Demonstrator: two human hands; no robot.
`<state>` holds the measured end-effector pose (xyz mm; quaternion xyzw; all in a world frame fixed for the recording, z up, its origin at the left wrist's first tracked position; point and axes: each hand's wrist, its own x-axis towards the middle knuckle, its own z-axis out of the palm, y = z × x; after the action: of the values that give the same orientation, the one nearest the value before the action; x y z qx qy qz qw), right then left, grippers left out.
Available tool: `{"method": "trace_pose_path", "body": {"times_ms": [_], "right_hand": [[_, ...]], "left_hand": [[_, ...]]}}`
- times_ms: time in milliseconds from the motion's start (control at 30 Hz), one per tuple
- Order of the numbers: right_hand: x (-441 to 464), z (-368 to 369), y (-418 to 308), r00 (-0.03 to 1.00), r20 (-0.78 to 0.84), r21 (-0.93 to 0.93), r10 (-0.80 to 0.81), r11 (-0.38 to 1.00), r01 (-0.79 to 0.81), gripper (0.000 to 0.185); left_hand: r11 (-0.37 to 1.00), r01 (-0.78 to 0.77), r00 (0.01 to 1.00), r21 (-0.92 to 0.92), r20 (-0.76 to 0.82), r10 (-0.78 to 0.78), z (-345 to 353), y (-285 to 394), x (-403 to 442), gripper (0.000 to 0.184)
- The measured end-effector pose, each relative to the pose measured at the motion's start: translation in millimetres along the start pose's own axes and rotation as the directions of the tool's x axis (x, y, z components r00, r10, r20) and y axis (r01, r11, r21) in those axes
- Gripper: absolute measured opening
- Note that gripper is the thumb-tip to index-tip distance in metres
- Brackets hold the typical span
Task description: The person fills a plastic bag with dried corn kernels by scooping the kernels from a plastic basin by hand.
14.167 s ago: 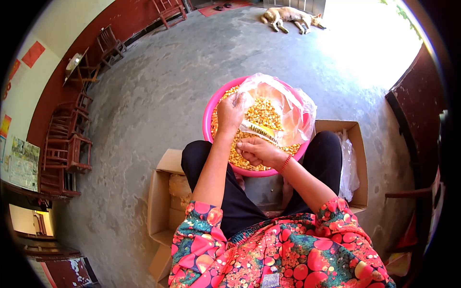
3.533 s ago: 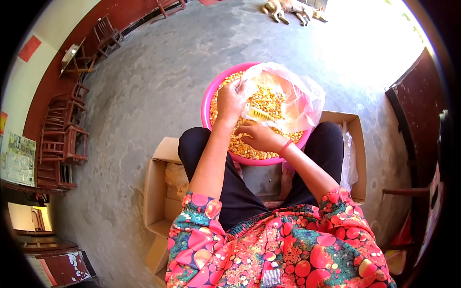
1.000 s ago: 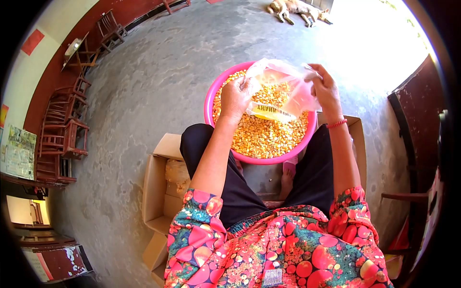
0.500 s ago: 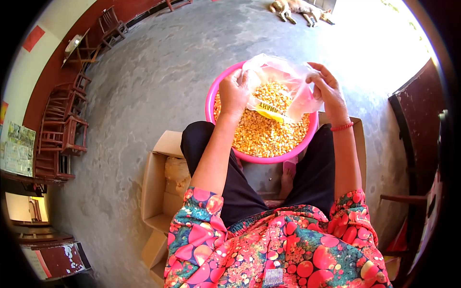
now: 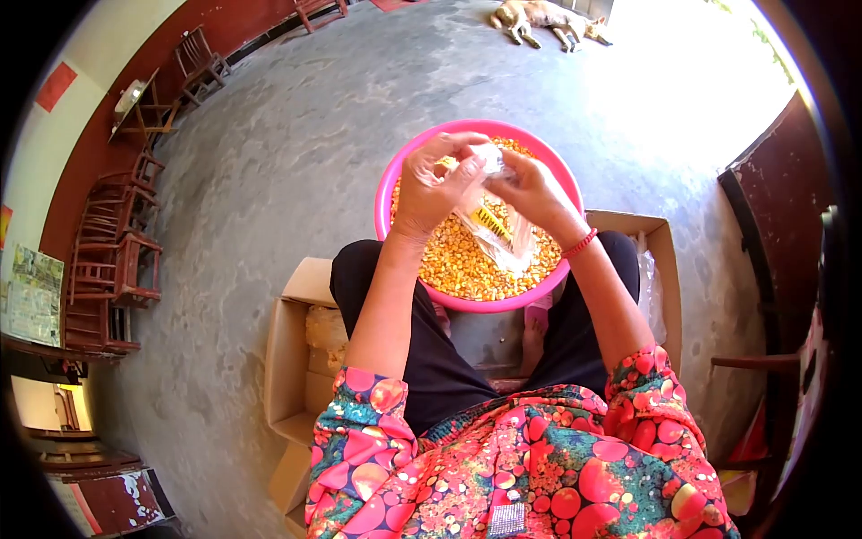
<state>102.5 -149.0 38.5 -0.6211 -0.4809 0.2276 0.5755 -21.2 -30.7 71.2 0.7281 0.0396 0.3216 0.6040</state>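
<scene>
A pink basin (image 5: 388, 184) full of yellow corn kernels (image 5: 462, 265) sits between my knees. Above it hangs a clear plastic bag (image 5: 514, 247) with a yellow label bearing black print, its mouth gathered between both hands. My left hand (image 5: 435, 184) pinches the gathered plastic from the left. My right hand (image 5: 536, 193), with a red band at the wrist, grips it from the right, close to the left fingers. The fingertips partly hide the gathered part.
An open cardboard box (image 5: 285, 359) with a filled bag stands left of my legs; another box (image 5: 669, 269) holding clear plastic is on the right. Wooden chairs (image 5: 135, 269) line the left wall. A dog (image 5: 543, 16) lies on the floor ahead.
The hands were apart with the bag's mouth spread between them. The right hand has moved left to meet the left hand, and the bag's mouth is now bunched together.
</scene>
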Motion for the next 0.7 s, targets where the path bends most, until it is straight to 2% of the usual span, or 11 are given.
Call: {"method": "trace_pose_path", "body": {"times_ms": [67,133,200,233,267,333,367,500,633,667,700], "right_hand": [[2,-3,1,0.98,-0.197,-0.005,0.001,1.0,-0.002,0.037],[4,-16,-12,0.987,-0.161,0.113,0.016,0.994,0.002,0.033],[0,-21,-40,0.983,-0.173,0.013,0.065,0.998,-0.063,0.024],[1,-23,-40,0.983,-0.173,0.025,0.061,0.998,-0.058,0.022],[3,-25,-40,0.983,-0.172,0.038,0.057,0.998,-0.051,0.019],[8,-24,-40,0.987,-0.161,0.03,0.016,0.999,-0.011,0.018],[10,-23,-40,0.988,-0.152,0.021,-0.024,0.999,0.028,0.016],[13,-12,-49,0.997,-0.071,0.124,-0.019,0.992,0.028,0.016],[16,1,-53,0.983,-0.062,0.064,-0.172,0.982,0.176,0.021],[15,3,-61,0.983,-0.063,0.064,-0.172,0.982,0.176,0.021],[14,2,-74,0.991,-0.018,0.1,-0.129,0.986,0.13,0.023]], "left_hand": [[0.998,-0.065,0.983,0.004,-0.174,0.065,-3,1,3,0.028],[0.999,-0.01,0.977,0.048,-0.213,0.02,-14,-8,6,0.039],[0.916,0.045,0.956,0.398,-0.284,0.076,-22,-23,7,0.054],[0.861,0.148,0.971,0.486,-0.235,-0.035,-26,-29,5,0.072],[0.861,0.149,0.971,0.487,-0.236,-0.034,-23,-36,3,0.072],[0.676,-0.007,1.0,0.736,0.02,-0.012,-8,-45,-3,0.099],[0.674,0.028,0.986,0.738,0.092,-0.142,-2,-37,-6,0.11],[0.664,-0.095,0.97,0.742,0.218,-0.104,17,-67,-10,0.107],[0.81,-0.164,0.963,0.562,0.268,0.01,31,-36,1,0.057],[0.81,-0.165,0.963,0.562,0.269,0.009,30,-41,-1,0.057],[0.9,-0.091,0.975,0.426,0.222,-0.007,28,-48,-3,0.053]]}}
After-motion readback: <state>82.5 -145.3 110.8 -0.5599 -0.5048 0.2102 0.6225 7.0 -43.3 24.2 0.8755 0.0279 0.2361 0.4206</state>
